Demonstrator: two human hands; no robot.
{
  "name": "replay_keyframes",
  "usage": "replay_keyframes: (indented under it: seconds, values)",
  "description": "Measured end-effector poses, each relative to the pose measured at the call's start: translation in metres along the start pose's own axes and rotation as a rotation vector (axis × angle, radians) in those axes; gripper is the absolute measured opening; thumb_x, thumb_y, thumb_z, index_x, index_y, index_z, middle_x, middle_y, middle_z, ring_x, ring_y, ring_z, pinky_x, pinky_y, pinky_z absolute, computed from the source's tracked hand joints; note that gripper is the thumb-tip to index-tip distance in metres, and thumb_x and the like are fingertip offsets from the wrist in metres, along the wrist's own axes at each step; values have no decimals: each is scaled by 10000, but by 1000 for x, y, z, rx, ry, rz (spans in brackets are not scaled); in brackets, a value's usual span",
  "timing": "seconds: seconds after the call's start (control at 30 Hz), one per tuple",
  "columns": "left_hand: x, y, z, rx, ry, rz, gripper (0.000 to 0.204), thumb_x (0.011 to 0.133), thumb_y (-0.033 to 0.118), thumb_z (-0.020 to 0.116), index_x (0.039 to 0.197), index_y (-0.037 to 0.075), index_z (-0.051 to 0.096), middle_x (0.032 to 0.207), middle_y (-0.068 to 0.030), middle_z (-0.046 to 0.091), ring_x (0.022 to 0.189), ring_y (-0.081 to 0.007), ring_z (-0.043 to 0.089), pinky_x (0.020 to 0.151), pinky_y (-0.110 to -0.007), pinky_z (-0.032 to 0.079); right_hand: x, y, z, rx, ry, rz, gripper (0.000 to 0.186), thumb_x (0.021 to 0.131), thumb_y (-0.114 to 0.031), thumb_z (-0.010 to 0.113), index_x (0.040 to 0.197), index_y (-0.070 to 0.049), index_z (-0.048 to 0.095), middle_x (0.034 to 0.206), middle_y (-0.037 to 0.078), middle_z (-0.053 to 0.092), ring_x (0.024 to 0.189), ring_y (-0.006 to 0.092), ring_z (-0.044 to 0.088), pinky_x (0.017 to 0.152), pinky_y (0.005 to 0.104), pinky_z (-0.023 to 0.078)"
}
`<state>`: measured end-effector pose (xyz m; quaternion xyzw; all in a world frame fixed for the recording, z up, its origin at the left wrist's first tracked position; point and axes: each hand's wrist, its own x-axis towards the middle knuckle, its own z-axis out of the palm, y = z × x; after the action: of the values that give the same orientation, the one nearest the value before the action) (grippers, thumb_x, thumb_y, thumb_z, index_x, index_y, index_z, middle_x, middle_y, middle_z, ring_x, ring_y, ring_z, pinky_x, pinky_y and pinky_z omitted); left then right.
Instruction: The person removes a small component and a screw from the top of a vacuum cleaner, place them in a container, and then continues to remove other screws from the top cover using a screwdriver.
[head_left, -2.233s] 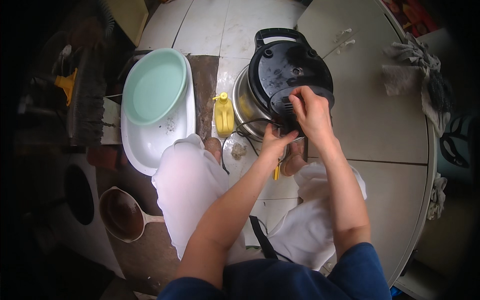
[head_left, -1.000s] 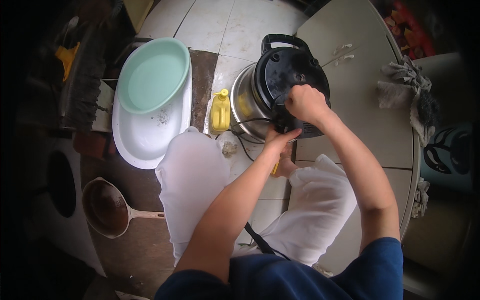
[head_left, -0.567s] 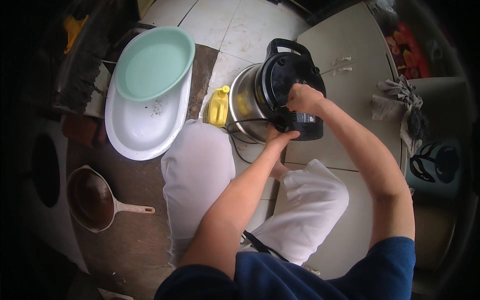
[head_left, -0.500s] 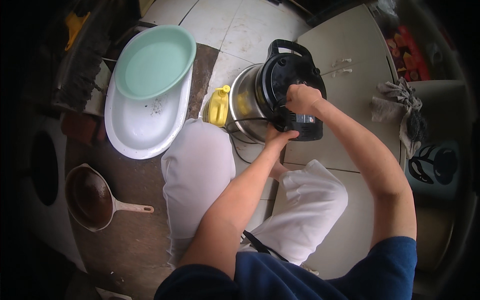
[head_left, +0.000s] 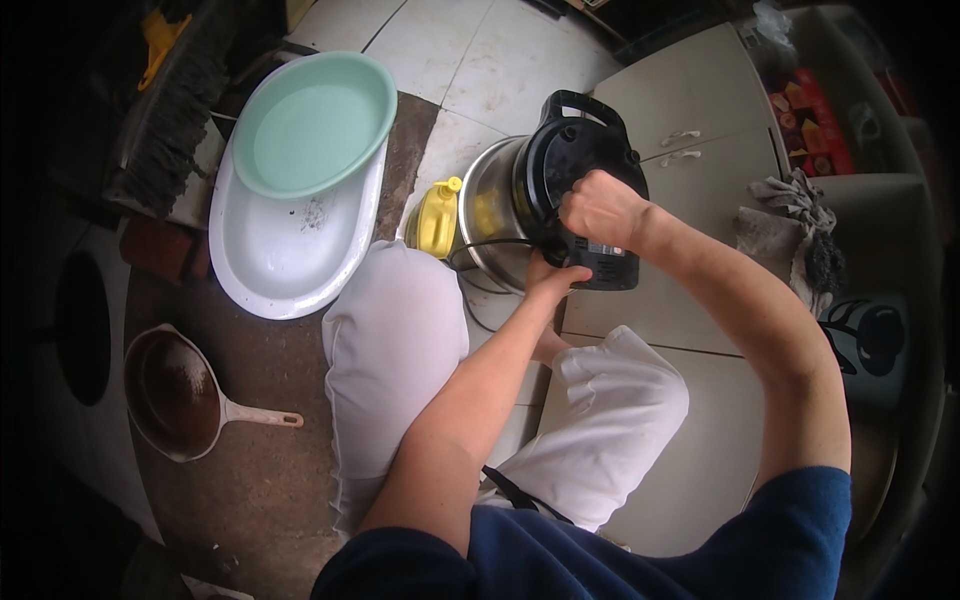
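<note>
A black-and-steel electric appliance [head_left: 568, 150] lies tilted with its flat black underside toward me, its big handle pointing away. My left hand [head_left: 553, 277] grips its near lower edge, the thumb laid over the black rim. My right hand [head_left: 604, 208] is closed in a fist against the black underside. Whatever that fist holds, if anything, is hidden. A black cord [head_left: 497, 240] curves out on the left of the appliance. Just beside it stands a yellow bottle [head_left: 434, 222].
At left, a pale green basin [head_left: 318, 137] overlaps a white oval basin [head_left: 297, 286] on a brown board. A brown frying pan [head_left: 170, 395] lies nearer. White cabinet doors [head_left: 700, 215] stand at right, with a grey rag [head_left: 800, 225] beside them.
My right fist has turned and moved slightly left and down on the underside, its elbow swinging outward. My left hand keeps its grip; the appliance has hardly shifted.
</note>
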<state>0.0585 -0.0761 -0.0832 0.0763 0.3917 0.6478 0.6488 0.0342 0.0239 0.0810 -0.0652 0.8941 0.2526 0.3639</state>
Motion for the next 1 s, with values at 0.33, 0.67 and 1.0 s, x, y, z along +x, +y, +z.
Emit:
replay_keyframes:
  seconds: [0.33,0.67,1.0]
  values:
    - [1,-1,-8,16,45,-88,705,563,34,805,1186,-7,478,1056,-112,633,967,-214,613,840,-313,492,-53,-26,33,1157,225,881,171,823,-160,654,937,-44,707,831,130,698,783,259,676,730,336,524]
    - [-5,11,-9,151,-11,-87,665,633,113,796,1198,64,448,960,-45,623,776,-141,623,538,-256,443,-42,-35,49,1565,487,860,160,769,-88,702,892,15,703,787,104,702,737,140,664,703,276,515]
    - [-2,-1,-5,33,0,29,584,642,88,784,1155,71,505,913,-10,629,728,-115,612,477,-226,385,-16,-43,18,763,322,810,125,717,-96,622,810,-69,699,780,144,673,766,340,647,680,419,524]
